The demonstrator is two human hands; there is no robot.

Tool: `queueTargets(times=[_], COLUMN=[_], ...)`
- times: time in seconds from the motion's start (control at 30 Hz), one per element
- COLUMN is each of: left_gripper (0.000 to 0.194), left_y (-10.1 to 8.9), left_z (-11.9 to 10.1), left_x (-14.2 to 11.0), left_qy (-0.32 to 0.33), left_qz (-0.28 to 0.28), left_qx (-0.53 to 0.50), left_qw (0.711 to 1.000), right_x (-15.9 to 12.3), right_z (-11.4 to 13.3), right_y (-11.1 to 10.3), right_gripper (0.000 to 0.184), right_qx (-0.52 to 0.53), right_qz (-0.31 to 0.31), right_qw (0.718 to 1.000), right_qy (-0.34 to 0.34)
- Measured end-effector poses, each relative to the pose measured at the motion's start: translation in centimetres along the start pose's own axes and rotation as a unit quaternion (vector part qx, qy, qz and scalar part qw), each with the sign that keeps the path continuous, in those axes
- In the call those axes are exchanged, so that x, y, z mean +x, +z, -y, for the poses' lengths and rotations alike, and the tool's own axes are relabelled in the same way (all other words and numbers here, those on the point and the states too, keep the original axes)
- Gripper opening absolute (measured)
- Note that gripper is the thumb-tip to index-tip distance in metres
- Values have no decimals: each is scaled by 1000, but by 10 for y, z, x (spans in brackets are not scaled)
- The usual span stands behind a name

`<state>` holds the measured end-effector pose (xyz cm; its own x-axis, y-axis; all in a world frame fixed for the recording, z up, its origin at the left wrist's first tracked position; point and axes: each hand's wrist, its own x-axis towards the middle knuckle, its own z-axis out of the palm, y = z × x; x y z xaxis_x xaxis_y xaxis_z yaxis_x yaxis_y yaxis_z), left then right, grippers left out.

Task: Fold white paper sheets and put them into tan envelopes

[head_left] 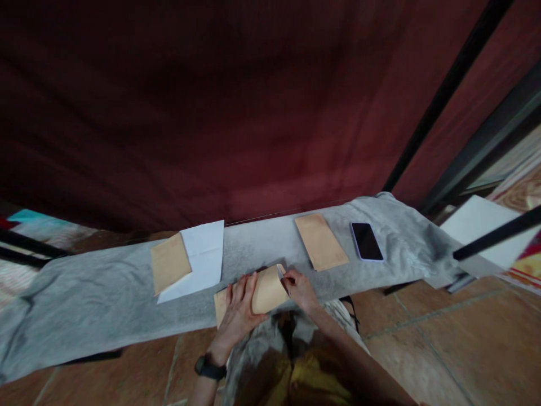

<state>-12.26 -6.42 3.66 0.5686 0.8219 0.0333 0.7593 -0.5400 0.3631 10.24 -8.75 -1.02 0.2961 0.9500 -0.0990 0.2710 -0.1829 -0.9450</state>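
Note:
A tan paper envelope (269, 290) lies on the grey cloth in front of me, its right end bulging, with a thin white edge showing at the mouth. My left hand (240, 304) rests on its left part, fingers stretched out across the paper and thumb along the near edge. At the right end, my right hand (299, 286) pinches the envelope's mouth; its fingertips are partly hidden there. A second tan envelope (322, 241) lies beyond my right hand. To the left, another tan envelope (171, 263) overlaps a creased white sheet (207, 254).
A phone (367, 241) with a dark screen lies to the right on the grey cloth (105, 299), which covers a narrow bench-like surface. A dark red curtain (253, 113) hangs behind it. Black poles (448, 93) stand at the sides. Tiled floor (422, 332) shows below.

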Motion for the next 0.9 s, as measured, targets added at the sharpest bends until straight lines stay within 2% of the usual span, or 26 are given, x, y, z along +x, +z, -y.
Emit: queueTargets(times=[0.2, 0.4, 0.53, 0.6, 0.67, 0.73, 0.8, 0.83, 0.9], left_gripper=[115, 113, 102, 91, 78, 71, 71, 72, 69], left_y=[0, -2, -9, -10, -7, 0, 12, 18, 30], left_z=[-1, 1, 0, -1, -4, -10, -20, -26, -42], left_x=[0, 0, 2, 2, 2, -2, -7, -11, -17], left_qy=[20, 31, 44, 25, -17, -88, -186, -238, -304], left_qz=[-19, -16, -22, -61, -135, -219, -269, -272, -223], left_qx=[7, 28, 39, 27, -15, -98, -231, -313, -501], left_qw=[1000, 999, 998, 997, 991, 967, 916, 878, 779], right_x=[-2, 0, 2, 1, -1, -4, -7, -8, -12], right_z=[-1, -1, 5, 9, 12, 16, 19, 20, 22], right_y=[2, 5, 1, -1, -2, -2, 0, 1, 4], right_gripper=[17, 35, 16, 14, 18, 23, 28, 30, 33], right_qx=[38, 100, 152, 184, 221, 256, 284, 296, 316], right_qz=[-8, -16, 4, 10, 10, 4, -4, -8, -10], right_qw=[999, 994, 987, 980, 971, 962, 954, 950, 944], right_qy=[5, 37, 61, 74, 86, 94, 99, 100, 100])
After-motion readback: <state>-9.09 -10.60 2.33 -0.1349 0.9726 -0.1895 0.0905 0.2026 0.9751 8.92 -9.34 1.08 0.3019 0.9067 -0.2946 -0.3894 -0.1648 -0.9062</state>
